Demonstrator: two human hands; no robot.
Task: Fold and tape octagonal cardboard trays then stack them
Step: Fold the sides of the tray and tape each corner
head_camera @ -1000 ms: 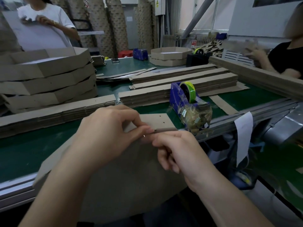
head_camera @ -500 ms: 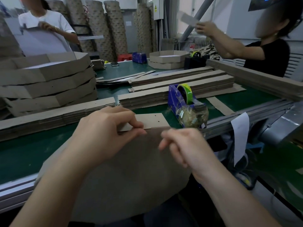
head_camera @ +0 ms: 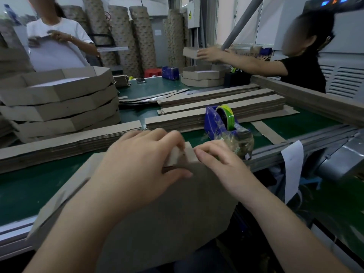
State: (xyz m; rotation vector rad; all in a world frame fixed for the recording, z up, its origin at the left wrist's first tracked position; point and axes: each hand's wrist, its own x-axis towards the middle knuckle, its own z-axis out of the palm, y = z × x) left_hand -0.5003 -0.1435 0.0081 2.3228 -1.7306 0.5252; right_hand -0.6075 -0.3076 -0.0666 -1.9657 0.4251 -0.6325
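Tray (head_camera: 167,213): tilted on belt (head_camera: 29,184) edge, near person. Left hand (head_camera: 141,164): pinching flap (head_camera: 188,152). Right hand (head_camera: 220,164): fingers curled beside flap, grip unclear. Advice: hold flap square, press tape flat. Dispenser (head_camera: 220,123) just beyond.

The left hand (head_camera: 141,164) hides much of the flap (head_camera: 188,153), its fingertips (head_camera: 176,137) motion-blurred. The tray stack (head_camera: 59,113) at middle left is cut by the frame edge.
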